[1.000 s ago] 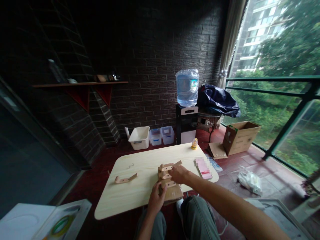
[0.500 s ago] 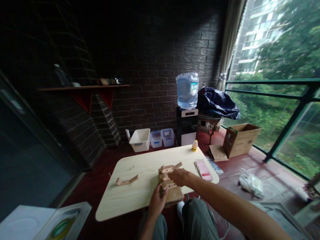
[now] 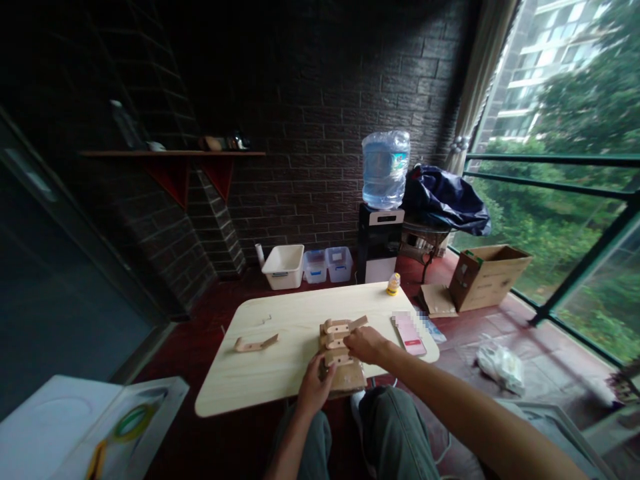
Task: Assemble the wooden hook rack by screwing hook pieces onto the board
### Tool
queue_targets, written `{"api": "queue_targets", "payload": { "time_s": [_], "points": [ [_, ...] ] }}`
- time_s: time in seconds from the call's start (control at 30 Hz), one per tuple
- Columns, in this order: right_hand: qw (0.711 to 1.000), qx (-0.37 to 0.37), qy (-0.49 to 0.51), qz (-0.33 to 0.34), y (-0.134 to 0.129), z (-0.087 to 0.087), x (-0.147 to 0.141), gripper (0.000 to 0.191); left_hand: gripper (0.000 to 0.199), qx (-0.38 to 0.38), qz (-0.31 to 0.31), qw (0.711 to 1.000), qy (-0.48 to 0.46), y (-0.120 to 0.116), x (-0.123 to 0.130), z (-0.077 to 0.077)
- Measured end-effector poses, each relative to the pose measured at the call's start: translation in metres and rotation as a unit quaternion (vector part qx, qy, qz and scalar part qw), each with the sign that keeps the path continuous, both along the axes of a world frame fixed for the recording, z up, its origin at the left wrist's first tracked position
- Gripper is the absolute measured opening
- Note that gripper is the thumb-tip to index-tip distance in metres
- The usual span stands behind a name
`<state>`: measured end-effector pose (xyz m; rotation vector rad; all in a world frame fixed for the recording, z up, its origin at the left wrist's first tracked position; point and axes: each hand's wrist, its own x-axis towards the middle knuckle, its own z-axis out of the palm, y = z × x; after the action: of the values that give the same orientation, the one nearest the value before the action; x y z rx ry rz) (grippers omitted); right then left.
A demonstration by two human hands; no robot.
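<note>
L hand (image 3: 315,383) is at cardbd box (image 3: 349,379) w/ wooden hooks (image 3: 337,343) on top. R hand (image 3: 364,344) is over hooks, fingers bent; can't tell if either's pinching.

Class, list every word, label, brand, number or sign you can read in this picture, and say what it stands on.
None can be read.
Water jug: label too blurred.
Open cardboard box: print too small.
Phone: pink screen pixelated, red strip unreadable.
Small bottle: yellow band, any lettering too small.
</note>
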<state>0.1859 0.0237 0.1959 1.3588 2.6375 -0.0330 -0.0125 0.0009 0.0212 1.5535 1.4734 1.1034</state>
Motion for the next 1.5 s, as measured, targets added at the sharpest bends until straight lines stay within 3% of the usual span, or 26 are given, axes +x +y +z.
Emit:
{"api": "queue_targets", "payload": {
  "time_s": [0.17,0.33,0.43,0.53,0.63,1.07,1.23,1.37,1.5],
  "points": [
    [1.000,0.001,-0.003,-0.027,-0.002,-0.006,-0.003,0.029,0.061,0.009,0.016,1.000,0.000,-0.004,0.002,0.006],
    [0.999,0.027,0.010,-0.021,-0.007,-0.019,0.002,0.042,0.058,0.018,-0.009,1.000,-0.014,-0.006,-0.001,0.006],
    [1.000,0.018,-0.018,0.013,-0.004,-0.018,0.003,0.045,0.061,0.019,-0.008,1.000,-0.011,-0.006,-0.003,0.000],
    [0.998,0.019,-0.043,0.049,-0.001,-0.012,0.002,0.030,0.063,0.015,-0.008,1.000,-0.005,-0.006,-0.005,-0.004],
    [0.998,0.033,-0.038,0.042,0.000,-0.012,0.001,0.024,0.062,0.013,-0.007,1.000,-0.002,-0.006,-0.006,-0.005],
    [0.999,0.039,-0.008,-0.026,0.003,-0.019,-0.005,0.029,0.058,0.040,0.007,0.999,-0.007,-0.002,-0.003,-0.008],
    [0.999,0.024,-0.020,0.019,0.003,-0.018,-0.006,0.047,0.057,0.045,0.003,0.999,0.000,-0.003,-0.005,-0.011],
    [0.994,0.002,-0.078,0.079,0.008,-0.007,-0.007,0.027,0.057,0.048,0.010,0.999,0.008,-0.003,-0.005,-0.013],
    [0.996,0.032,-0.061,0.059,0.009,-0.006,-0.007,0.018,0.057,0.038,0.013,0.999,0.008,-0.002,-0.004,-0.011]
  ]
}}
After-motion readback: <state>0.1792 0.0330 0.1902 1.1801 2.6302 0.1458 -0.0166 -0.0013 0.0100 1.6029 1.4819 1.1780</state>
